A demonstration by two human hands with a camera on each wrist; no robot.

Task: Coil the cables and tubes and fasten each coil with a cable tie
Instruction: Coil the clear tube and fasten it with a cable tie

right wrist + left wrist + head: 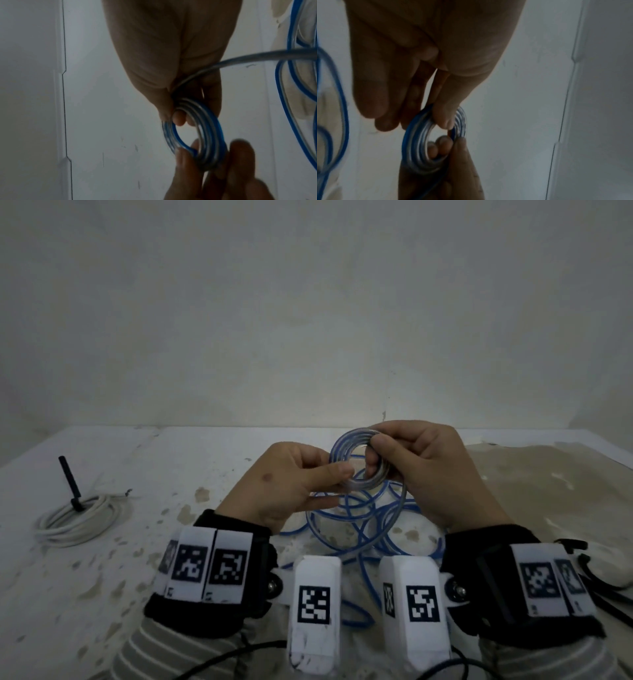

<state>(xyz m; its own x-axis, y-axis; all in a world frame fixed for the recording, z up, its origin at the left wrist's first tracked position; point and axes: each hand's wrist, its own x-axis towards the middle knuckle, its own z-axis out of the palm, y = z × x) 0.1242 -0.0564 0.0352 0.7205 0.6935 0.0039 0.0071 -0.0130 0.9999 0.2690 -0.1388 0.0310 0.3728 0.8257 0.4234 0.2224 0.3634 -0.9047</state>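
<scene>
Both my hands, left hand (291, 484) at nine o'clock, right hand (428, 470) at three, pinch the blue tube coil (358, 462); any slackening could let it spring open.

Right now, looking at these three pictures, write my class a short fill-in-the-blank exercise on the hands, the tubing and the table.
1. Both hands hold a small coil of clear and ____ tubing.
2. The left hand pinches the coil's lower left side, while the ____ hand grips its right side.
3. The uncoiled tubing lies in loose loops on the ____ under the hands.
4. The white cable coil at far left is already fastened with a ____ tie.

Missing words: blue; right; table; black
</scene>
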